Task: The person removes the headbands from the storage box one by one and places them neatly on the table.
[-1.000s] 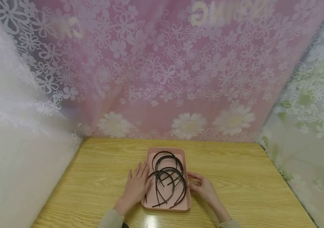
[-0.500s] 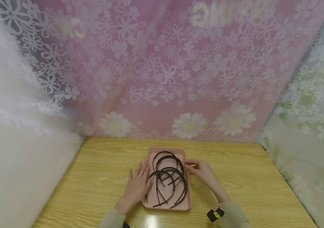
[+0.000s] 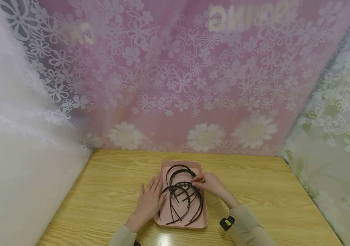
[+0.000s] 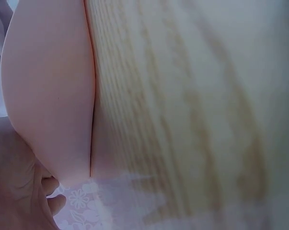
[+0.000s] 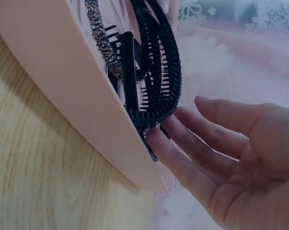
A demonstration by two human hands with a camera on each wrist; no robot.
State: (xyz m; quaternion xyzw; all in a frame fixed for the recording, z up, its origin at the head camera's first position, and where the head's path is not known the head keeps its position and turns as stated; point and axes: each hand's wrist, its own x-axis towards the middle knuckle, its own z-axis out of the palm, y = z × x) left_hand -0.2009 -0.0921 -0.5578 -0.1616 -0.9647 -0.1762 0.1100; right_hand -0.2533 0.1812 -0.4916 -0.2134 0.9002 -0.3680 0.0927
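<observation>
A pink rectangular tray (image 3: 181,226) holds several black toothed headbands (image 3: 201,202), overlapping one another. My left hand (image 3: 148,204) lies flat along the tray's left rim, fingers straight. In the left wrist view, part of that hand (image 4: 12,177) is against the tray's outer wall (image 4: 48,91). My right hand (image 3: 211,184) reaches over the right rim to the upper headbands. Seen from the right wrist, its fingertips touch the curve of a black headband (image 5: 169,62), while the thumb stands apart from it. A headband with glittery stones (image 5: 102,38) lies beside it.
The tray stands on a wood-grain table (image 3: 116,177). Behind it hangs a pink floral curtain (image 3: 175,85), with pale sheets (image 3: 18,164) at the sides. A black wrist strap (image 3: 226,223) hangs by the right sleeve.
My right hand has moved from beside the tray's right wall up and inward over the rim to the headbands. The left hand has stayed on the left rim.
</observation>
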